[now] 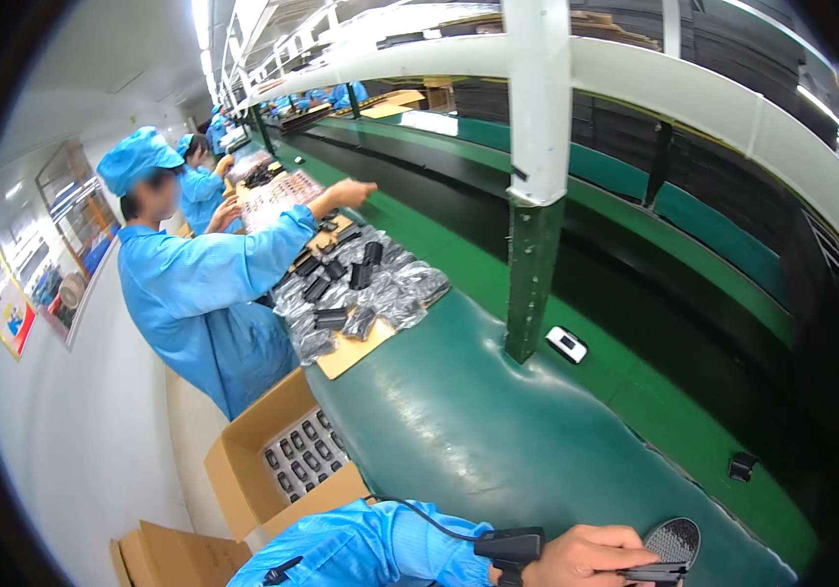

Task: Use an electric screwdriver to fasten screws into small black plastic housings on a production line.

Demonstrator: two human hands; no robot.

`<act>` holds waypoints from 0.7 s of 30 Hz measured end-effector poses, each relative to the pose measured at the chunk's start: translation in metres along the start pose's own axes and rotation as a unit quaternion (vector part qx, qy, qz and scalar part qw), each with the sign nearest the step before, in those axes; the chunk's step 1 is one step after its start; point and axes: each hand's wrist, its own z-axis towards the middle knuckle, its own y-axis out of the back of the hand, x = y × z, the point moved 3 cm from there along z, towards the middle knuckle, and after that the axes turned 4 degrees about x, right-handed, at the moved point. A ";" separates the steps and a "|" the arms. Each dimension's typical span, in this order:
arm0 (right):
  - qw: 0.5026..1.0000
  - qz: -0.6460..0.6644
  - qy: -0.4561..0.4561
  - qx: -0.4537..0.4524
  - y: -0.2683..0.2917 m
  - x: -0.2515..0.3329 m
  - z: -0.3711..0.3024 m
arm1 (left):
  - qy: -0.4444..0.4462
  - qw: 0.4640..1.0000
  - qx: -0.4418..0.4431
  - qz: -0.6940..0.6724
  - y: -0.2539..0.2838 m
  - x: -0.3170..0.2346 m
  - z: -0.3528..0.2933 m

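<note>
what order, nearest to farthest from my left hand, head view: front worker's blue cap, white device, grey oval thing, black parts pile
From the left hand:
1. Grey oval thing, right beside it
2. White device, ahead
3. Black parts pile, ahead and left
4. Front worker's blue cap, upper left

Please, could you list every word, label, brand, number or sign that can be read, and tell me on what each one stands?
No text can be read.
Wall poster: too small and blurred.
White device: any marking is too small.
Black piece in the left hand: nothing readable.
</note>
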 end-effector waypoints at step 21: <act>0.999 0.037 0.013 0.020 0.000 -0.003 0.012 | -0.122 0.988 0.097 0.009 0.021 0.003 0.019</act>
